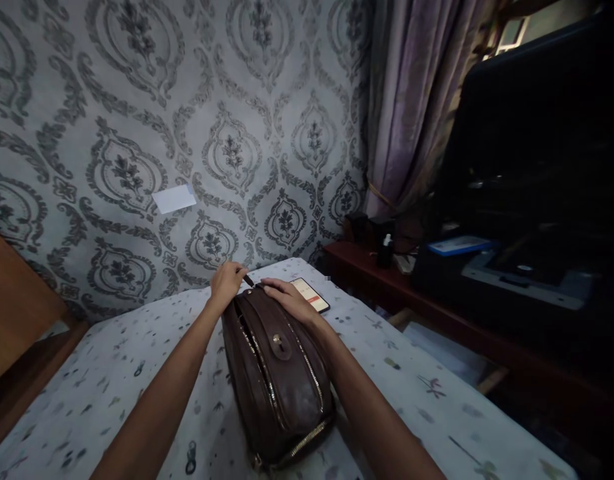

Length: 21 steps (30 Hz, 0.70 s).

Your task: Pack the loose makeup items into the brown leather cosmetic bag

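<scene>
A brown leather bag (297,387) with gold-toned zippers lies on the bed, its long side pointing away from me. At its far end my left hand (227,285) is closed in a pinch on a short dark strap (248,281). My right hand (291,299) lies over the far right part of the bag, fingers stretched along the leather and fingertips close to the strap. The left-hand zipper on the bag's upper face is parted, showing a dark gap. A flap with a metal turn clasp (277,341) runs down the middle.
A phone (311,295) with a lit screen lies just beyond my right hand. The patterned bedsheet (177,373) spreads around the bag. A dark red shelf (381,273) holds a small bottle (385,252) at right. A wooden panel (21,300) stands at left.
</scene>
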Motion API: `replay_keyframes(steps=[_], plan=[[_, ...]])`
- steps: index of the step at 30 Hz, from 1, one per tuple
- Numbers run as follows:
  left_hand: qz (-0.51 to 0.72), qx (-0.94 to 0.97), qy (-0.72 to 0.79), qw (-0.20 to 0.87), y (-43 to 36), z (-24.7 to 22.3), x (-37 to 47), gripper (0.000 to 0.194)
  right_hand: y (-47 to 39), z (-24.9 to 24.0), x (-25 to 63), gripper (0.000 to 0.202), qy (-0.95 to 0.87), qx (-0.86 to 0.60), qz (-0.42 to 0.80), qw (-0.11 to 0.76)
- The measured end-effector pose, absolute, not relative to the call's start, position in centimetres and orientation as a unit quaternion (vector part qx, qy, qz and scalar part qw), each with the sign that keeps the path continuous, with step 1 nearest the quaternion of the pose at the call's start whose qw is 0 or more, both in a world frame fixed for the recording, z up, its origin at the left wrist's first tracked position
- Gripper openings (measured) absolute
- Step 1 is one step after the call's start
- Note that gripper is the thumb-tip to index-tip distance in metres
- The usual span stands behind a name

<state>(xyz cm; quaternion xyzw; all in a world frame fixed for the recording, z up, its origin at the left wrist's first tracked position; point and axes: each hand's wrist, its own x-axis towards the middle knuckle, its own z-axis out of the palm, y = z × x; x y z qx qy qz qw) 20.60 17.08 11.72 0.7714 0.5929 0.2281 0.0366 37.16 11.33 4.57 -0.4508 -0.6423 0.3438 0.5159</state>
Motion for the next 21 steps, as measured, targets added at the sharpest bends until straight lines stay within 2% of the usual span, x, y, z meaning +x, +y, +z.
replay_keyframes(steps=[6, 15, 18, 21], plan=[[0.226, 0.760, 0.607, -0.053, 15.5, 11.7, 21.4, 0.034, 10.5, 5.6, 36.9, 0.030, -0.674, -0.447, 0.302, 0.505], [0.270, 0.750, 0.597, -0.093, 15.1, 11.5, 20.9, 0.035, 9.8, 6.5, 36.6, 0.024, -0.693, -0.465, 0.254, 0.489], [0.318, 0.768, 0.549, -0.085, 15.3, 11.4, 20.5, 0.032, 9.8, 6.4, 36.6, 0.023, -0.695, -0.468, 0.249, 0.485], [0.346, 0.804, 0.483, -0.024, 15.4, 11.5, 20.1, 0.031, 9.7, 6.5, 36.7, 0.026, -0.699, -0.464, 0.247, 0.485]])
